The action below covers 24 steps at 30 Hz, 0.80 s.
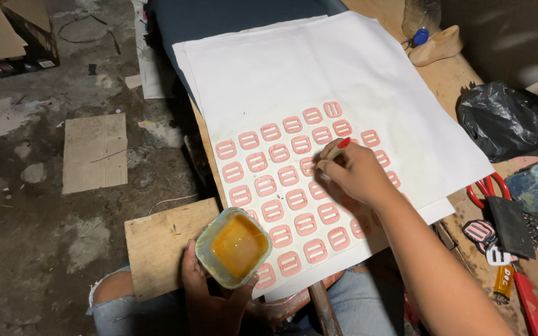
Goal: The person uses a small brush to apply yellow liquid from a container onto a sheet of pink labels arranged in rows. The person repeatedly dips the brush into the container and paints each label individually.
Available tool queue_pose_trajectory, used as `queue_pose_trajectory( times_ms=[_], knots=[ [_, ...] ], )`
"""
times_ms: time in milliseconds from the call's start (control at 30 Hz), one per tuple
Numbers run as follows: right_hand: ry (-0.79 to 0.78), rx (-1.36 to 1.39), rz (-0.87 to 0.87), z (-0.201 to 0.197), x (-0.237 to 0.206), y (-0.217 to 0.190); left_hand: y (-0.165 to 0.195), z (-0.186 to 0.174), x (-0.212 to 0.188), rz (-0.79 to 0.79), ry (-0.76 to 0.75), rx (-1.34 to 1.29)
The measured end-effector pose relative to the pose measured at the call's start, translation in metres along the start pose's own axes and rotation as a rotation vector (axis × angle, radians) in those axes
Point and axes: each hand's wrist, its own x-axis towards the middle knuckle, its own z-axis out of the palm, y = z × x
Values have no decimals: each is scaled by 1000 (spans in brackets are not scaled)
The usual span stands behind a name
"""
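Two hands busy: left hand (203, 283) grip closed round glue tub (233, 247); right hand (353, 174) grip pinching brush (333, 155) over pink pieces (281, 208).

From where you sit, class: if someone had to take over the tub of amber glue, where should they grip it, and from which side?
Grip the tub by its outer walls, coming from below, as the left hand does now. It is open-topped and filled with liquid, so fingers should stay off the rim and the tub should stay level. The right hand works above the pink pieces.
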Motion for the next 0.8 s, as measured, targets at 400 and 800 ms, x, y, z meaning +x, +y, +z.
queue_pose_trajectory(
  times_ms=[400,800],
  knots=[
    [35,-393,126,-2,6,-12,-1,-2,-1,-44,-5,24],
    [93,-144,212,34,-14,-9,-3,-5,1,40,-39,115]
  ],
)
